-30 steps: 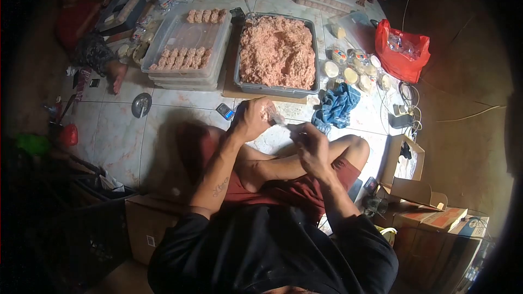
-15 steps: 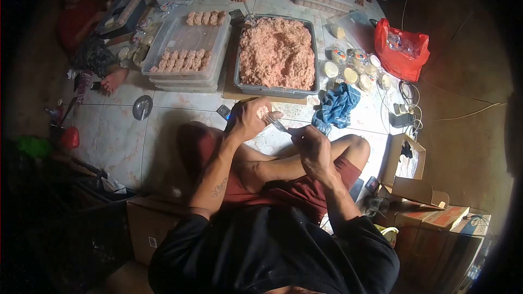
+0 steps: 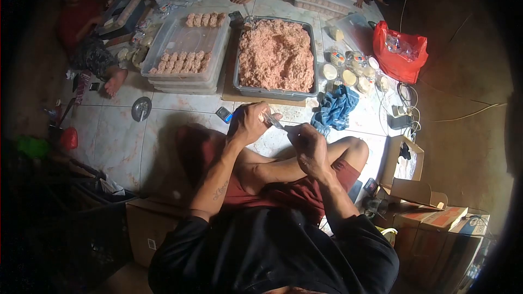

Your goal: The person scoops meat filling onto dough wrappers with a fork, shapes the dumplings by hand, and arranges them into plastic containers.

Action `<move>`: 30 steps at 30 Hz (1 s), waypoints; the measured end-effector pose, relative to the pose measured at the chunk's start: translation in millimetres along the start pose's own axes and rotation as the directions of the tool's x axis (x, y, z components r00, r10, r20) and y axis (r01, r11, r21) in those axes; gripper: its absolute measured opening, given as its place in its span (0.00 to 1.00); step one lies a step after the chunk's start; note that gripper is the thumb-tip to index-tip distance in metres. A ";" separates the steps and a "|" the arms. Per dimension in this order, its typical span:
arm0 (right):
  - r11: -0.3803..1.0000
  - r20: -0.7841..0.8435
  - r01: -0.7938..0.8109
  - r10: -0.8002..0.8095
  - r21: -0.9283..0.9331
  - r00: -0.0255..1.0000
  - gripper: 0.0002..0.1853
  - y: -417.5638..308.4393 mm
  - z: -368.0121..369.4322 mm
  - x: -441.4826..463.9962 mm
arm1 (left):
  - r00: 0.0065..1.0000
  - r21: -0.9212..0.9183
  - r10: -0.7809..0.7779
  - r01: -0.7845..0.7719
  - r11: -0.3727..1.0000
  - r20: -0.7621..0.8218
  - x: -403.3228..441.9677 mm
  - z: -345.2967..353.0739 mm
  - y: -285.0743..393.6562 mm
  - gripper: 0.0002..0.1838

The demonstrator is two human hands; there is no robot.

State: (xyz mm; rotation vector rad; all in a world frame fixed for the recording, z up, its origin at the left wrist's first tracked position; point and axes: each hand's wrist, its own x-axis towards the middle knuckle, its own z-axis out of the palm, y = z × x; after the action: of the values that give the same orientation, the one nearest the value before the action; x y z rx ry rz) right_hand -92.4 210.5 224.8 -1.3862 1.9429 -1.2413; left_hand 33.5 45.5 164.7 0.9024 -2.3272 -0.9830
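Note:
My left hand (image 3: 246, 125) is curled round a small lump of pinkish minced filling (image 3: 264, 116), mostly hidden by the fingers. A metal fork (image 3: 277, 123) sits in the closed fingers of my right hand (image 3: 308, 144), its head reaching to the lump. Both hands are above my crossed legs. Beyond them stands a grey tub (image 3: 275, 93) heaped with pink minced filling (image 3: 277, 54). To its left, the top of a stack of clear plastic trays (image 3: 182, 39) carries rows of shaped filled pieces (image 3: 182, 61).
Pale round stacks (image 3: 330, 71), some wrapped, lie right of the tub. Near them are a blue cloth (image 3: 335, 108), a red bag (image 3: 400, 54) and cables. A phone (image 3: 224, 114) and dark dish (image 3: 141, 109) lie left. Other people sit around the far side.
My left hand has turned slightly, and the fork tilts more steeply against the lump, with less of the filling showing. A foot at the far side has shifted slightly.

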 end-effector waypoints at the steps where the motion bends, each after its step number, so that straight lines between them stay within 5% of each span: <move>1: 1.000 -0.052 -0.010 0.010 0.010 0.999 0.07 -2.2 0.4 1.2 | 0.999 0.046 0.047 -0.046 0.998 -0.026 -2.5 7.5 -8.8 0.27; 4: 0.982 -0.157 -0.065 0.094 0.176 0.983 0.05 11.3 1.9 9.3 | 0.999 0.101 0.030 -0.032 0.994 0.015 -6.9 1.2 -1.2 0.27; 6: 0.977 -0.180 -0.050 0.088 0.205 0.980 0.05 15.8 -4.3 22.0 | 0.997 -0.209 0.054 -0.043 0.977 0.047 -7.3 -8.3 6.9 0.26; 8: 0.846 -0.159 -0.130 0.244 0.517 0.957 0.06 14.1 -6.2 31.9 | 0.995 -0.270 0.075 -0.054 0.961 0.068 -8.8 -16.3 9.2 0.24; 12: 0.826 -0.111 -0.199 0.299 0.527 0.948 0.06 6.2 -8.8 38.6 | 0.999 -0.250 0.029 -0.020 0.968 0.032 -5.8 -20.6 5.0 0.16; 15: 0.996 0.014 -0.021 0.020 0.082 1.000 0.06 6.2 -7.1 25.8 | 0.999 -0.261 0.033 -0.040 0.964 -0.032 -5.3 -20.5 -8.2 0.14; 17: 0.999 0.036 -0.007 0.006 0.034 0.999 0.06 -6.0 -4.4 20.1 | 0.985 -0.151 0.083 -0.106 0.983 -0.152 -3.1 -3.7 -35.9 0.14; 24: 0.997 -0.005 0.078 -0.079 -0.011 0.997 0.08 6.6 11.1 18.6 | 0.991 -0.102 0.048 -0.061 0.993 -0.121 -5.8 -1.4 -9.1 0.17; 26: 0.995 -0.131 -0.043 0.055 0.091 0.990 0.07 18.9 11.6 21.5 | 1.000 -0.024 -0.020 0.020 1.000 -0.001 -5.5 5.4 -25.3 0.20; 30: 0.828 -0.066 -0.179 0.251 0.532 0.966 0.03 37.2 7.7 49.4 | 0.983 0.042 -0.096 0.091 0.995 0.157 -5.7 -10.8 -10.9 0.20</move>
State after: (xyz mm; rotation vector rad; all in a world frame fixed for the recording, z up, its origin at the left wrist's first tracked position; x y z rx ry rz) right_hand -124.9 165.9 195.8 -0.7991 1.6059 -1.6240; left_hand 48.3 38.8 162.6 0.9880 -2.4607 -1.0921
